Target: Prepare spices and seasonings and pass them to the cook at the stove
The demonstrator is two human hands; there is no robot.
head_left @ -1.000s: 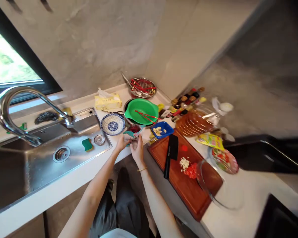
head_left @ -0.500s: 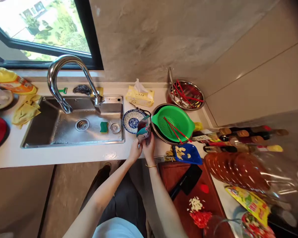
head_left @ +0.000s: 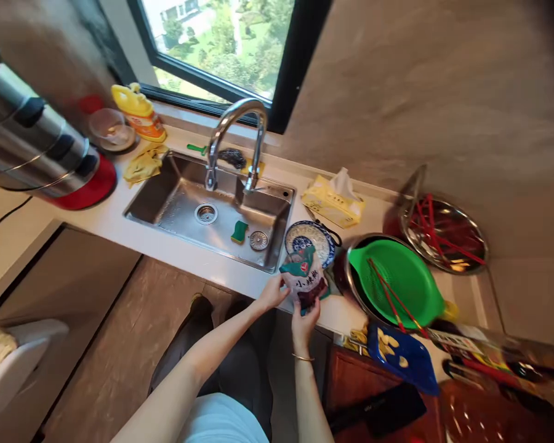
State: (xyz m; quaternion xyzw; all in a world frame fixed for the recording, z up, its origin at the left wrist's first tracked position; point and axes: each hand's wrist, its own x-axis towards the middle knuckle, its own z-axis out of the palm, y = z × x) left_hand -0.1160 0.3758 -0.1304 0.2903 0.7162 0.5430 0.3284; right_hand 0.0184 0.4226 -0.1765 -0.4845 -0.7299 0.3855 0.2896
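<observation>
Between both hands is a small plastic food packet with a teal top, a pale middle and dark red contents showing at its lower end. My left hand pinches its left edge. At the bottom, the fingers of my right hand grip it, with a thin bracelet on that wrist. The packet is held above the counter's front edge and partly covers a blue-and-white patterned plate. Just right of it stands a pot holding a green colander, with red chopsticks lying across.
To the left is a steel sink with a green sponge and a tall faucet. A yellow tissue pack lies behind the plate. A black cleaver rests on a cutting board, near a blue tray of garlic.
My view has swung left, showing more of the sink side. The packet has turned so its printed face shows, and my hands have moved apart to its left edge and bottom.
</observation>
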